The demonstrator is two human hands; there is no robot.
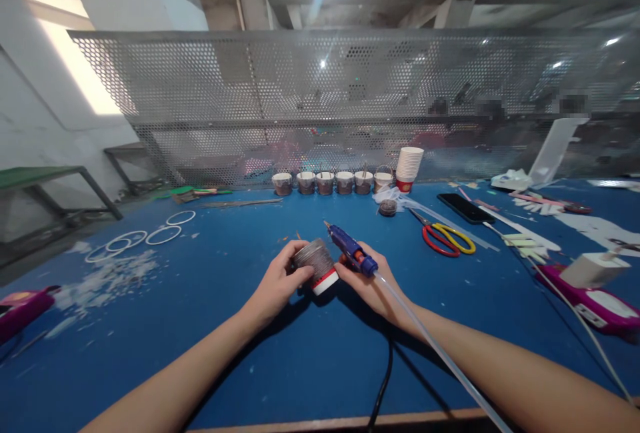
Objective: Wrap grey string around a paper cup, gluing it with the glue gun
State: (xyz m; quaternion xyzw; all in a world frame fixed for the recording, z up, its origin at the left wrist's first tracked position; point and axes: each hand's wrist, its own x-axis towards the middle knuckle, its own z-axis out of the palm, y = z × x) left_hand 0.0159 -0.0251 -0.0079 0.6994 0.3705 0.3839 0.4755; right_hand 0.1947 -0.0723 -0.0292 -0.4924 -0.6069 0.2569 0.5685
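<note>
Tilted on its side, a paper cup [318, 265] wrapped in grey-brown cord sits in the grip of my left hand [284, 274]; its white and red rim end faces me. My right hand [373, 283] is closed around a blue hot glue gun [352, 248], whose nozzle points away and to the left, just above the cup. A long clear glue stick [425, 333] runs out of the gun's back end over my right forearm. My right fingertips are close to the cup's red band; whether they touch it I cannot tell.
Several wrapped cups [325, 183] line the back, beside a stack of paper cups [410, 166] and a ball of cord [387, 207]. Scissors [447, 239], a phone [465, 208] and a magenta power strip [590, 296] lie right. White rings [164, 235] and scraps lie left.
</note>
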